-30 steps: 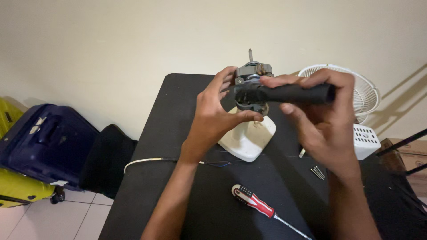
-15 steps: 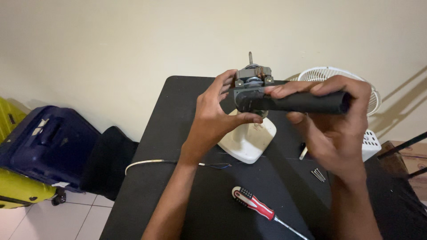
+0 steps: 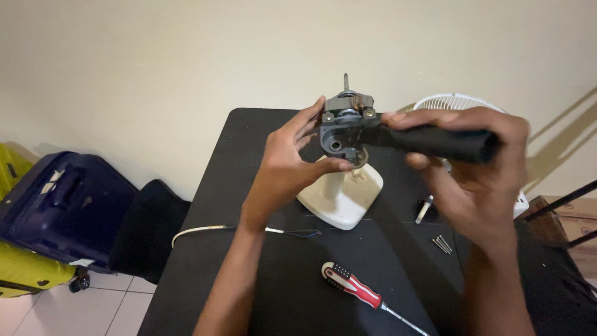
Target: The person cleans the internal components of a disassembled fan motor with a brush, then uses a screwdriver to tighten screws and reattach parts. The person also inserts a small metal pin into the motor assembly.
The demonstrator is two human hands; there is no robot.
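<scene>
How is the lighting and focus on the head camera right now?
Head view: dim, warm light with no glare; long slanted shadows on the cream wall at right. The right hand, gripping the black cylindrical handle, looks soft and oversized near the lens; the grey metal fan motor and red-handled screwdriver read clearly.

Dim warm indoor light. Hard diagonal shadows on wall at 2 o'clock. Right hand slightly soft; mild wide-angle stretch at edges.

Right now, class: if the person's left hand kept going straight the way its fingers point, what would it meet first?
The left hand points right, fingers already touching the grey fan motor. So it meets the motor first; behind that lies the black handle gripped by the right hand, though depth is uncertain.
</scene>
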